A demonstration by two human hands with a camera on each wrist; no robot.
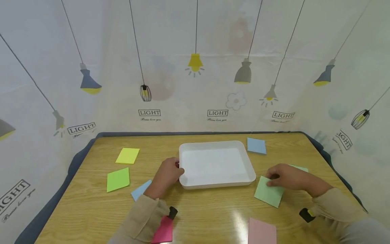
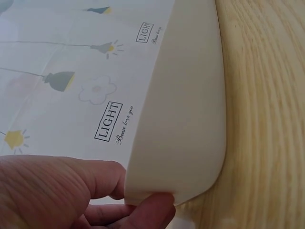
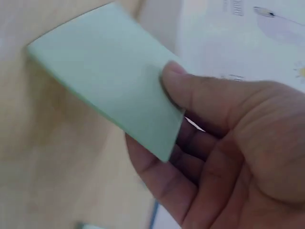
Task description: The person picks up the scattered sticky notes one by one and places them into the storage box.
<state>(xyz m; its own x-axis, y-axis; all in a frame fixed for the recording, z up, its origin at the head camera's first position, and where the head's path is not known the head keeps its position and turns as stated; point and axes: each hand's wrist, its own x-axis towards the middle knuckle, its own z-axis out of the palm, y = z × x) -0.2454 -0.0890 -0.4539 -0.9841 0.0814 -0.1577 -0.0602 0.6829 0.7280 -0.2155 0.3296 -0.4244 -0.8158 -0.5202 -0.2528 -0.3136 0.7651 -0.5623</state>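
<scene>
My left hand (image 1: 168, 173) pinches the left rim of a white rectangular tray (image 1: 216, 184), thumb on one side of the wall and fingers on the other. The left wrist view shows the tray's outer wall (image 2: 188, 100) close up, standing on the wood. Over the table right of the tray, my right hand (image 1: 287, 178) holds a pale green sticky note pad (image 1: 268, 194) by its edge. In the right wrist view the thumb lies on the pad's face (image 3: 105, 67) and the fingers curl beneath it. Another pale green pad (image 1: 301, 168) shows partly behind the right hand.
Left of the tray lie a yellow pad (image 1: 128, 155), a bright green pad (image 1: 118, 180) and a blue pad (image 1: 141, 190). Another blue pad (image 1: 256, 146) lies at the back right. Near the front are a magenta pad (image 1: 163, 231) and a pink pad (image 1: 262, 232). A printed curtain (image 1: 182, 122) surrounds the table.
</scene>
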